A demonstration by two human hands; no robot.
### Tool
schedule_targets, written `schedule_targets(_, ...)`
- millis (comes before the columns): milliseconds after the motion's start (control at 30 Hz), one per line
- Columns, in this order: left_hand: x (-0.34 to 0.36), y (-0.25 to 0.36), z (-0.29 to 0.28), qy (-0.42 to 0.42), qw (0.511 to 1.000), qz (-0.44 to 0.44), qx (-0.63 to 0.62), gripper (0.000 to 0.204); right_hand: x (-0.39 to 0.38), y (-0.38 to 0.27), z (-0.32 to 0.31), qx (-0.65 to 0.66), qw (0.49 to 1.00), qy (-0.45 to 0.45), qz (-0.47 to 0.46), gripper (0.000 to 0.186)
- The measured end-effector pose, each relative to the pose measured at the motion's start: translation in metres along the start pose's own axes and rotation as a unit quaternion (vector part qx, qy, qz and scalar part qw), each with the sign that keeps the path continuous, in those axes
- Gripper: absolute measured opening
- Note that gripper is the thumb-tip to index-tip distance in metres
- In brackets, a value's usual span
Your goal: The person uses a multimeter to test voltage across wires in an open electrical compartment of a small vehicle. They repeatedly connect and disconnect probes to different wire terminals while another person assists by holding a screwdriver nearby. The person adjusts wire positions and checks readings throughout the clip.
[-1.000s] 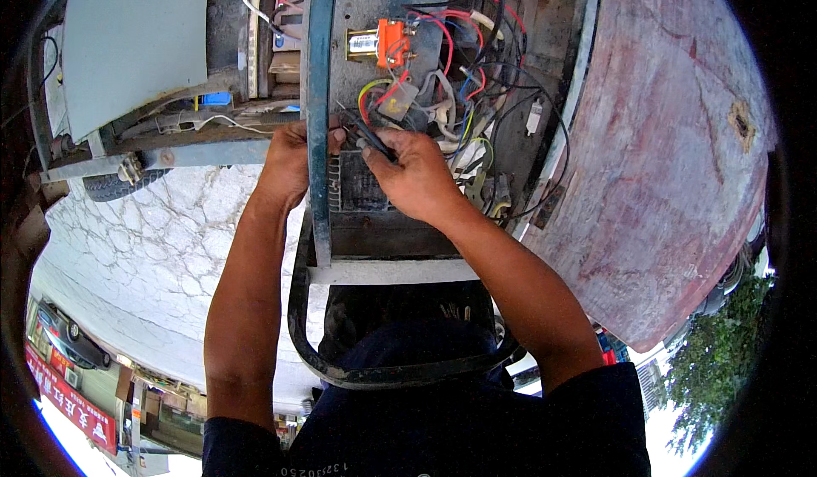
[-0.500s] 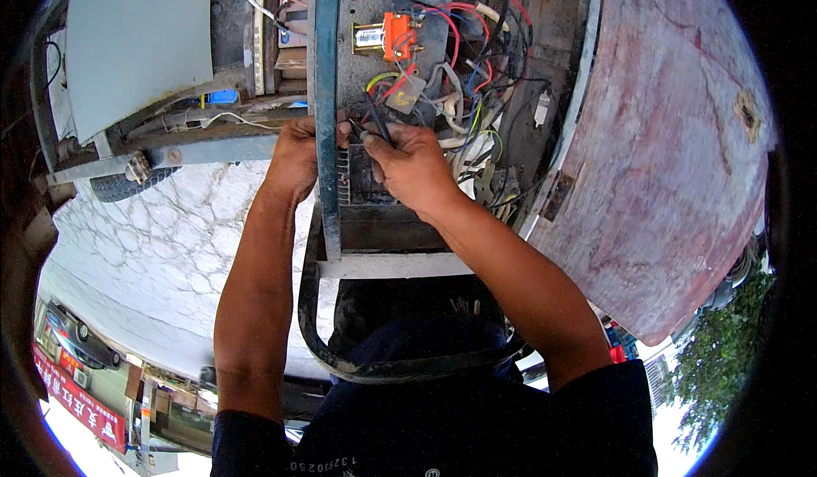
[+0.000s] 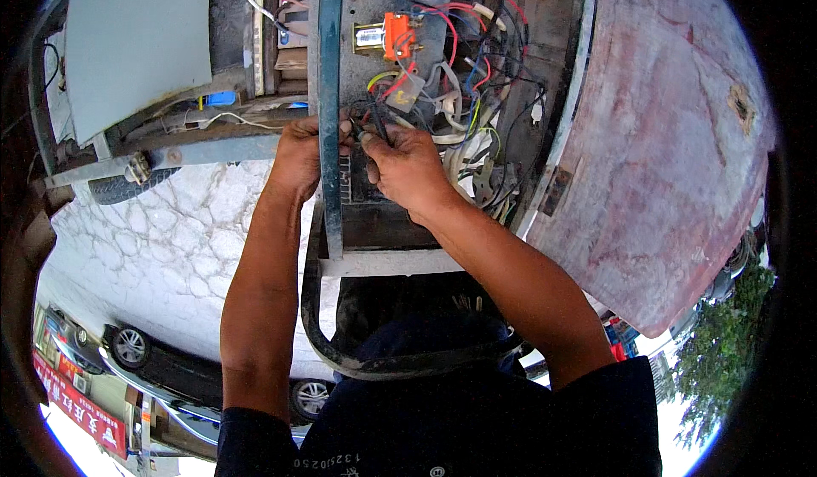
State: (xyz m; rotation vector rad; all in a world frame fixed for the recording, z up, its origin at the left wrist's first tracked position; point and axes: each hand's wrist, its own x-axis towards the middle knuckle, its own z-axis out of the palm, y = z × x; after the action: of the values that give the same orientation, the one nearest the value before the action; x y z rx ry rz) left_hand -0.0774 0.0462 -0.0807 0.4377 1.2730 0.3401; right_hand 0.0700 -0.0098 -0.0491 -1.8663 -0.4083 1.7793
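The cable (image 3: 379,123) is pinched in the grip of the right hand (image 3: 408,169), near the grey box (image 3: 404,96); what is grasped by the left hand (image 3: 298,159), partly hidden behind the post (image 3: 330,77), cannot be told. By its look, it should be treated as light, bendy and slightly springy, best pinched close to the end, with sharp kinks avoided.

Daylight is falling brightly on the ground (image 3: 196,239), which is washing out almost to white, while patches of sky (image 3: 672,417) are glaring in the lower corners. The shirt (image 3: 477,426) is sinking into near-black. Fisheye distortion is curving lines toward blackened margins, and the shadowed wires (image 3: 460,102) are perhaps blurring slightly.
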Motion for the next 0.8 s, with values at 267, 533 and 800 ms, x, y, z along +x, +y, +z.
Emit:
schedule_targets(267, 0.007, -0.01, -0.009, -0.034, 0.999, 0.012, -0.018, 0.016, 0.0, -0.004, -0.01, -0.348, 0.883, 0.086, -0.303, 0.014)
schedule_targets(533, 0.005, -0.005, -0.001, -0.003, 1.0, 0.011, -0.007, 0.013, -0.003, -0.012, -0.005, -0.002, 0.999, 0.02, -0.026, 0.014)
schedule_targets(800, 0.007, -0.01, -0.006, -0.013, 1.0, 0.011, -0.01, 0.012, 0.005, -0.013, -0.009, -0.114, 0.99, -0.017, -0.084, 0.016)
